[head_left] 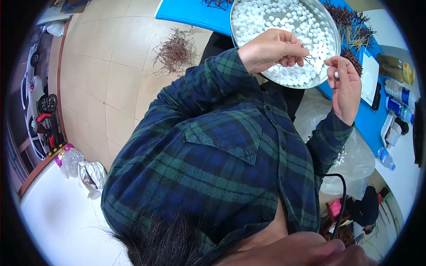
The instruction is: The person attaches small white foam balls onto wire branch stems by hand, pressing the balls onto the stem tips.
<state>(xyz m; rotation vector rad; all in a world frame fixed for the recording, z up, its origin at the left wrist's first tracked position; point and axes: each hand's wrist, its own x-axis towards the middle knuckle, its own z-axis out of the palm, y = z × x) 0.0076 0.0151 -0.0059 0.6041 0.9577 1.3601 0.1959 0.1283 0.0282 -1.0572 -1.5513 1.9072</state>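
A round metal basin (339, 42) full of small white balls (296, 78) is under my hands at the edge of the blue table. My left hand (277, 49) is over the basin, its fingers closed on thin brown stems (309, 61) whose ends stick out toward the right. By the basin's right rim, my right hand (344, 84) is closed, with one small white ball (336, 75) at its fingers. The two hands are apart, facing each other. Parts of the stems are hidden behind my left fingers.
Bundles of brown stems (348, 17) lie on the blue table (188, 12), with a white tablet-like panel (369, 77) and water bottles (399, 110) to the right. More stems (174, 51) are scattered on the tiled floor. Clear plastic bags (355, 164) hang below; another person (366, 208) is behind.
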